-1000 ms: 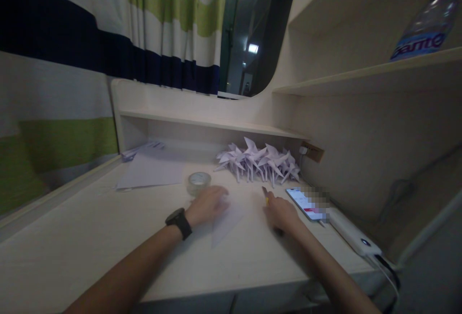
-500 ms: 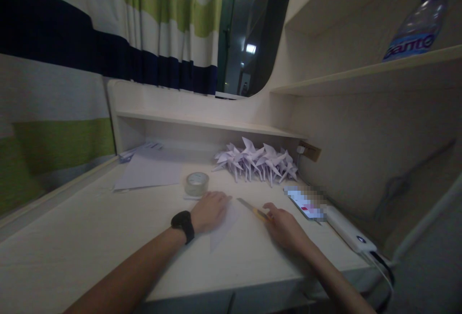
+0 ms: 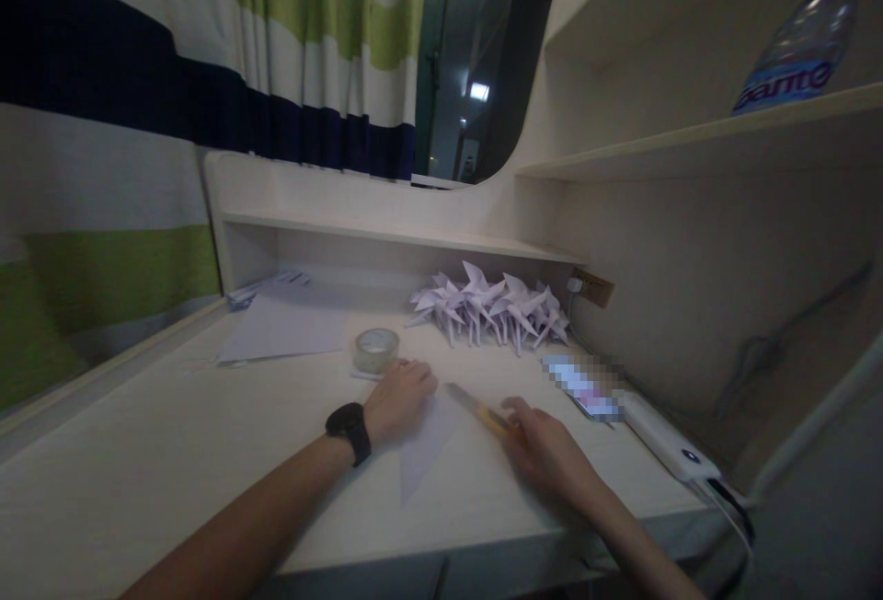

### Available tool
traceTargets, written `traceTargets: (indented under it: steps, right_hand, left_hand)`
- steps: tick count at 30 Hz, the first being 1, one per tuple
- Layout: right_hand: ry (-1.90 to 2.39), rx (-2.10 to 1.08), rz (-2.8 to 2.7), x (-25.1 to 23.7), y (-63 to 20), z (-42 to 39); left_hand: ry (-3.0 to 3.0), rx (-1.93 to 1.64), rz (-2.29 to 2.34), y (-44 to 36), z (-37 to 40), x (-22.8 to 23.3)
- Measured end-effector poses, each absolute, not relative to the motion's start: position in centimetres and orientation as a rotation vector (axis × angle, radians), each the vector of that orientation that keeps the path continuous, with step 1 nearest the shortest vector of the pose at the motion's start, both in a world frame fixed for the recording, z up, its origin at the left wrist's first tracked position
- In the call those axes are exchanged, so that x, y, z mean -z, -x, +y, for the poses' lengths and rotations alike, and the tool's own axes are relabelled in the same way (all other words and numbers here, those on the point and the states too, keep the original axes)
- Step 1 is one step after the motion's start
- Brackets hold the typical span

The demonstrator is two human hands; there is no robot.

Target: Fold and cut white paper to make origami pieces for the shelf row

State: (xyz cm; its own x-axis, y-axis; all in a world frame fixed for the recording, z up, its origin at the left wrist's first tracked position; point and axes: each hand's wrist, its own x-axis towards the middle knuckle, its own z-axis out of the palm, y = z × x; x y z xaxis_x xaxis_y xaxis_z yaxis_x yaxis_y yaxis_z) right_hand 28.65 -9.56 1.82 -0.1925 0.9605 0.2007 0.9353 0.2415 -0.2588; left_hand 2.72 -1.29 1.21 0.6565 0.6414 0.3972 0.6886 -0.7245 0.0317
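Observation:
My right hand (image 3: 542,444) is closed round a yellow-handled utility knife (image 3: 488,414). Its blade points up and left, a short way from my left fingertips. A thin white paper triangle (image 3: 424,453) lies on the desk, its upper corner under my left hand (image 3: 402,398). The left fingers are curled together over that corner; their tips are partly hidden. A black watch is on my left wrist. Just beyond the left hand stands a roll of clear tape (image 3: 376,350), close to the fingers.
Behind lie several white paper pinwheels (image 3: 489,305) in a heap. White sheets (image 3: 290,319) are at the back left. A phone (image 3: 583,386) and a white power bank (image 3: 669,439) with a cable lie right. A bottle (image 3: 800,48) stands on the shelf.
The paper triangle has shifted slightly toward me and shows more. My right hand and the knife have moved a little left and down. My left hand has moved slightly.

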Motion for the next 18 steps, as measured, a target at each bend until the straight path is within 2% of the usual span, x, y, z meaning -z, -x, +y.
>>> traceTargets:
  steps: [18]
  right_hand:
    - [1.789, -0.163, -2.103, -1.8, -29.7, -9.9]
  left_hand:
    - [2.864, 0.661, -1.002, -3.6, -1.8, -0.8]
